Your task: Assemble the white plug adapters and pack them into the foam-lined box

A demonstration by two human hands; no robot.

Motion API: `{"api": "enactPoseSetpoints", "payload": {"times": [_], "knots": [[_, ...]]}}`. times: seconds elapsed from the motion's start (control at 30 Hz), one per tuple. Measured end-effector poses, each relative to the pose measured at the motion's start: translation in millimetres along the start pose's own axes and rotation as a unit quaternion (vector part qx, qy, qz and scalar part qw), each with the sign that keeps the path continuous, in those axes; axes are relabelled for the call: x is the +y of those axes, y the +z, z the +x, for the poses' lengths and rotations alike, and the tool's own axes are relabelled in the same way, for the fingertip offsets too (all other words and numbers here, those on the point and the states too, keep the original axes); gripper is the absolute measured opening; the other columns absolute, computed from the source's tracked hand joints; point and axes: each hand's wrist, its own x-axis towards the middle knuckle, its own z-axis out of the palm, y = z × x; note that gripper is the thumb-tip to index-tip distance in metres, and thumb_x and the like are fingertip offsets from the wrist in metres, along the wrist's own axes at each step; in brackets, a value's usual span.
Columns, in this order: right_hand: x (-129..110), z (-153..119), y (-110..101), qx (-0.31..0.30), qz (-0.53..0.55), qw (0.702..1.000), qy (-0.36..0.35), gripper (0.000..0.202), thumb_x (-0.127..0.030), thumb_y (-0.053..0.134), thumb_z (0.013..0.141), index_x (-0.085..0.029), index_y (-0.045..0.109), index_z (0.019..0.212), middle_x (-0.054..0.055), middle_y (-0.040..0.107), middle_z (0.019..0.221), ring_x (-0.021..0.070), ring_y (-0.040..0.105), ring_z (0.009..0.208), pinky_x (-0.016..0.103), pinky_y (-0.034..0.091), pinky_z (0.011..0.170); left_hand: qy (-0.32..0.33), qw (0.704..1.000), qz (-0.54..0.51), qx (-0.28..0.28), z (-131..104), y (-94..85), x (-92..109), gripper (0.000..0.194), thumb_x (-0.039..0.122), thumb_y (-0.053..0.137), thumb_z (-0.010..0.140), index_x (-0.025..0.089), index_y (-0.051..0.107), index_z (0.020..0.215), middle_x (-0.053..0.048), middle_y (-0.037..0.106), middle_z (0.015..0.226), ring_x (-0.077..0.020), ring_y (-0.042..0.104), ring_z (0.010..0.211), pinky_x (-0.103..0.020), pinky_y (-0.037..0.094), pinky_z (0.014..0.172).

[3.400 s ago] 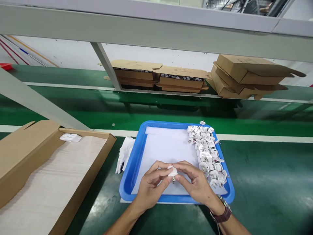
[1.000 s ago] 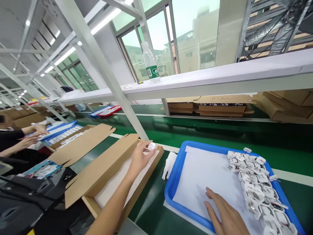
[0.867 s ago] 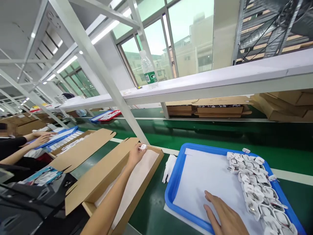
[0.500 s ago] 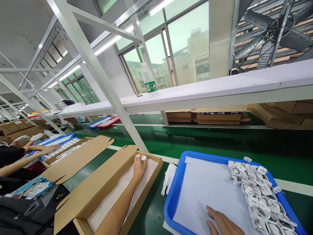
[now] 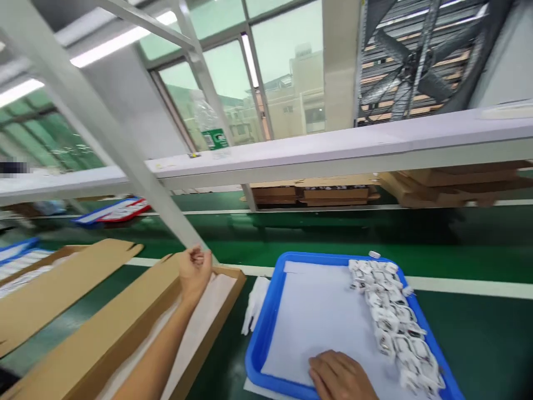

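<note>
My left hand (image 5: 195,272) is closed in a fist above the far end of a long, open cardboard box (image 5: 213,338). What its curled fingers hold, if anything, is hidden. White paper (image 5: 208,308) lines the box, and my left forearm crosses over it. My right hand (image 5: 339,375) rests at the near side of a blue tray (image 5: 266,311), its fingers stretched out on the white sheet (image 5: 308,316), with nothing visible in them. Rows of small white plastic housings (image 5: 391,311) fill the tray's right side. One white piece (image 5: 374,254) sits at the far rim.
A white glove (image 5: 256,303) lies between box and tray. A slanted metal post (image 5: 154,194) rises behind the box. A plastic bottle (image 5: 214,133) stands on the white shelf (image 5: 291,155). Another cardboard box (image 5: 75,283) is at the left.
My left hand, which held small white pieces inside the box, has risen and curled into a fist. My right hand's fingers have come down onto the sheet. The view has turned right.
</note>
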Motion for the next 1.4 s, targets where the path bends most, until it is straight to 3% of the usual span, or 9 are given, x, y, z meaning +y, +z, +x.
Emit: {"api": "enactPoseSetpoints", "payload": {"times": [0.13, 0.3, 0.43, 0.53, 0.67, 0.83, 1.1, 1.23, 1.4], "knots": [[-16, 13, -18, -0.048, 0.023, 0.998, 0.032, 0.022, -0.014, 0.046, 0.101, -0.020, 0.066, 0.105, 0.005, 0.078, 0.089, 0.0224, 0.074, 0.076, 0.033, 0.058, 0.071, 0.095, 0.977, -0.105, -0.158, -10, 37.2, 74, 0.040, 0.049, 0.059, 0.087, 0.020, 0.064, 0.113, -0.008, 0.067, 0.111, -0.0233, 0.066, 0.098, -0.037, 0.057, 0.087], [-22, 11, -18, -0.077, 0.007, 0.997, 0.015, 0.027, -0.010, 0.053, 0.091, -0.018, 0.062, 0.115, 0.006, 0.076, 0.097, 0.0234, 0.073, 0.085, 0.035, 0.057, 0.080, 0.170, 0.873, -0.164, -0.426, -101, 113.9, 154, 0.037, 0.049, 0.077, 0.071, 0.024, 0.077, 0.099, -0.005, 0.078, 0.097, -0.0247, 0.071, 0.081, -0.033, 0.057, 0.073], [-13, 5, 1, -0.066, -0.001, 0.998, -0.017, 0.023, -0.016, 0.056, 0.090, -0.020, 0.062, 0.112, 0.003, 0.075, 0.091, 0.0201, 0.072, 0.078, 0.032, 0.057, 0.074, 0.169, 0.833, -0.156, -0.504, -177, 162.7, 191, 0.042, 0.052, 0.086, 0.061, 0.022, 0.077, 0.089, -0.006, 0.077, 0.086, -0.0279, 0.069, 0.076, -0.033, 0.051, 0.069], [-6, 3, 17, -0.060, -0.027, 0.998, -0.022, 0.014, -0.020, 0.056, 0.091, -0.021, 0.064, 0.103, 0.002, 0.074, 0.083, 0.0187, 0.071, 0.069, 0.030, 0.055, 0.066, 0.151, 0.822, -0.161, -0.525, -197, 176.0, 201, 0.036, 0.056, 0.076, 0.072, 0.021, 0.071, 0.070, -0.007, 0.073, 0.078, -0.0301, 0.068, 0.080, -0.035, 0.049, 0.073], [-5, 4, 22, -0.071, -0.051, 0.996, -0.021, 0.011, -0.024, 0.054, 0.095, -0.021, 0.065, 0.095, 0.002, 0.073, 0.077, 0.0195, 0.069, 0.063, 0.030, 0.053, 0.059, 0.088, 0.802, -0.192, -0.559, -186, 162.3, 189, 0.037, 0.057, 0.073, 0.075, 0.020, 0.069, 0.076, -0.008, 0.072, 0.082, -0.0300, 0.067, 0.085, -0.038, 0.052, 0.076], [-14, 10, -5, -0.068, -0.010, 0.998, -0.004, 0.018, -0.019, 0.050, 0.098, -0.019, 0.066, 0.108, 0.006, 0.074, 0.085, 0.0217, 0.070, 0.072, 0.032, 0.056, 0.066, -0.044, 0.757, -0.260, -0.598, -168, 113.4, 157, 0.051, 0.067, 0.068, 0.080, 0.020, 0.061, 0.099, -0.007, 0.067, 0.091, -0.0247, 0.068, 0.088, -0.037, 0.060, 0.070], [-3, 28, -57, 0.081, 0.143, 0.973, 0.162, 0.029, -0.021, 0.046, 0.104, -0.023, 0.063, 0.128, 0.012, 0.074, 0.112, 0.0249, 0.071, 0.100, 0.039, 0.059, 0.089, -0.217, 0.666, -0.464, -0.542, -179, 56.8, 140, 0.038, 0.048, 0.073, 0.091, 0.020, 0.065, 0.115, -0.010, 0.068, 0.111, -0.0224, 0.067, 0.097, -0.037, 0.061, 0.078], [10, 42, -84, 0.077, 0.238, 0.932, 0.263, 0.035, -0.033, 0.053, 0.105, -0.026, 0.058, 0.139, 0.011, 0.066, 0.128, 0.0223, 0.070, 0.103, 0.039, 0.058, 0.094, -0.180, 0.640, -0.482, -0.570, -187, 39.9, 148, 0.038, 0.041, 0.077, 0.089, 0.022, 0.070, 0.121, -0.012, 0.068, 0.118, -0.0228, 0.066, 0.096, -0.034, 0.058, 0.075], [22, 55, -98, 0.015, 0.373, 0.896, 0.241, 0.031, -0.038, 0.063, 0.101, -0.030, 0.070, 0.129, 0.006, 0.070, 0.114, 0.0206, 0.068, 0.104, 0.036, 0.057, 0.092, -0.063, 0.666, -0.442, -0.598, -200, 29.2, 153, 0.028, 0.043, 0.076, 0.089, 0.020, 0.080, 0.105, -0.008, 0.069, 0.096, -0.0222, 0.060, 0.090, -0.032, 0.055, 0.073]]}}
